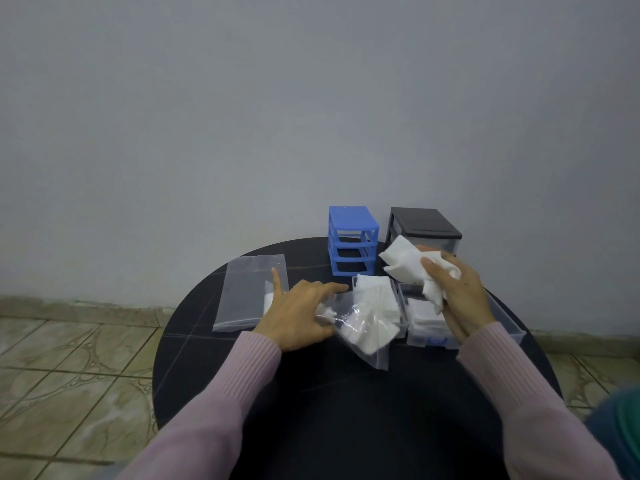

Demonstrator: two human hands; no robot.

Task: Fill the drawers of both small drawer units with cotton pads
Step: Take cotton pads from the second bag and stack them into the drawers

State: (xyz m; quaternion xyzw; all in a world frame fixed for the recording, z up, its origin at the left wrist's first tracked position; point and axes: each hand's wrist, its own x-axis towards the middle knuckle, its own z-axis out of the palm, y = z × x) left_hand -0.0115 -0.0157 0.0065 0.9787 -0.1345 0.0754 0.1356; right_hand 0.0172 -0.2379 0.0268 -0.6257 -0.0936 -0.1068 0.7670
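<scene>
**Partway through: drawers out, pads going in**

We have our right hand (457, 292) curled round a bunch of white cotton pads (408, 268), held above the loose clear drawers (429, 323) lying on the round black table (311, 393). Our left hand (301, 313) pinches the mouth of a clear zip bag (360, 330) that holds more pads, forefinger stretched out straight.

The blue drawer unit (351, 240) stands at the back with its slots bare — its drawers are out. One drawer just left of the others already brims with pads; the one beside it shows a flat layer. The black drawer unit (424, 226) sits to the right, and we cannot tell what its clear drawer holds.

We judge the job roughly midway: filling remains, then sliding drawers home. A second bag (249, 292), nearly flat, lies well to the left.
</scene>
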